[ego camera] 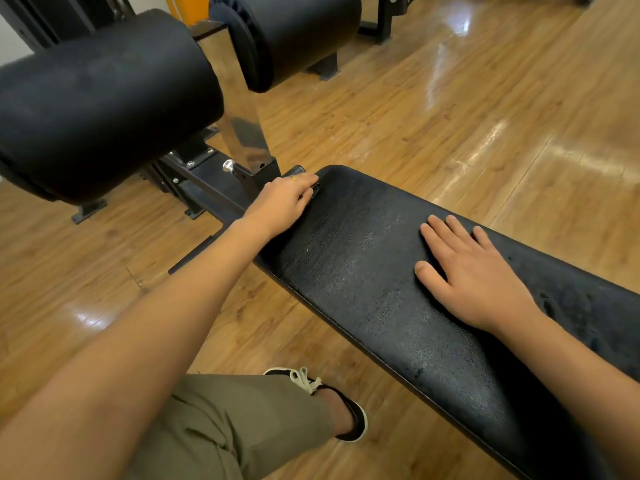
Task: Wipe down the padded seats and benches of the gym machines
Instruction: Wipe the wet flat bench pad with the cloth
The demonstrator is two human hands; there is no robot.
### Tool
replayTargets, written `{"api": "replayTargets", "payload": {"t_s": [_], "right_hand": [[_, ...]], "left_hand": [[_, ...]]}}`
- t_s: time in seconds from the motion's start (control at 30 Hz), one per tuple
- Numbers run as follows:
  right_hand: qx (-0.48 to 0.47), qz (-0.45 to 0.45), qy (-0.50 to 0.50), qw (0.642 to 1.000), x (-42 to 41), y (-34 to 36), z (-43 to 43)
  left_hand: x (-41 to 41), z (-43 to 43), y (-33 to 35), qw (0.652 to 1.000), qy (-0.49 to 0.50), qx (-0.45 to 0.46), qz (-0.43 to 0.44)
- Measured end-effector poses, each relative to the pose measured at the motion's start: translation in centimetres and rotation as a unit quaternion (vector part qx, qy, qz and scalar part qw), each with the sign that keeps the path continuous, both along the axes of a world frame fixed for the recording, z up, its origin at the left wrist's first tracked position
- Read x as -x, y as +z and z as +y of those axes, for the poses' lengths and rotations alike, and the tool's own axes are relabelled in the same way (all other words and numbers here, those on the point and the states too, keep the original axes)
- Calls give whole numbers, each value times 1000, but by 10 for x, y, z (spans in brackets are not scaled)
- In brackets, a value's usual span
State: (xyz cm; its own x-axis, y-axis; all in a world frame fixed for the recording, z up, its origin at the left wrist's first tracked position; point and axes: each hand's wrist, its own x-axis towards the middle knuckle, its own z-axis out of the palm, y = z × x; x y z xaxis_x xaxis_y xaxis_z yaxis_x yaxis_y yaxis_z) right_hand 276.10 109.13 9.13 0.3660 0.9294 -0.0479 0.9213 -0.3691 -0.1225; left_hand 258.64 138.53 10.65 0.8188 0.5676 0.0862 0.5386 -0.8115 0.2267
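Black textured vinyl bench (pixel 363 271) runs from under the left fingers, beneath the right fingers and on to the right edge of view, above a glossy wooden floor (pixel 450 116).

The risk, as I judge it, starts at the left hand (pixel 280 202), which is at the very end of the bench. The polished steel upright (pixel 242 133) and its black frame stand just beyond the fingertips. A hard stroke could knock the knuckles on them or push the small dark wad (pixel 314 194) off the end. Between the two hands the bench shines as if damp, so the leaning right hand (pixel 474 271) could slide.

The left arm is stretched well forward, and its fingers curl over and pinch the wad. It is probably a cloth, but too dark to be sure. The right fingers lie straight and slightly spread, palm flat on the bench, thumb out to the left.
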Motion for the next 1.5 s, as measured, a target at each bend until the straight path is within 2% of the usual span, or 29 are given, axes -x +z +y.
{"api": "replayTargets", "payload": {"t_s": [0.17, 0.43, 0.57, 0.77, 0.9, 1.0, 1.2, 1.3, 1.4, 1.5], "right_hand": [[-13, 0, 0, 1000, 1, -2, 0], [-6, 4, 2, 1000, 1, 2, 0], [-4, 2, 5, 1000, 0, 1, -1], [-6, 4, 8, 1000, 0, 0, -1], [-1, 3, 10, 1000, -1, 0, -1], [-3, 1, 10, 1000, -2, -1, -1], [-7, 2, 8, 1000, -1, -2, 0], [-8, 1, 9, 1000, 0, -1, -1], [-6, 3, 11, 1000, 1, 0, -2], [-6, 2, 13, 1000, 2, 0, -3]], "left_hand": [[-36, 17, 2, 999, -43, -4, -5], [-73, 28, 10, 996, -20, 88, -24], [-51, 29, 14, 992, -23, 119, -42], [19, 14, 7, 982, 91, 146, -81], [51, -1, 9, 980, 101, 151, -82], [72, -8, 6, 968, 122, 183, -119], [96, -28, -9, 914, 221, 247, -233], [95, -54, -19, 877, 285, 233, -308], [87, -89, -32, 808, 375, 228, -393], [67, -131, -43, 713, 449, 247, -478]]}}
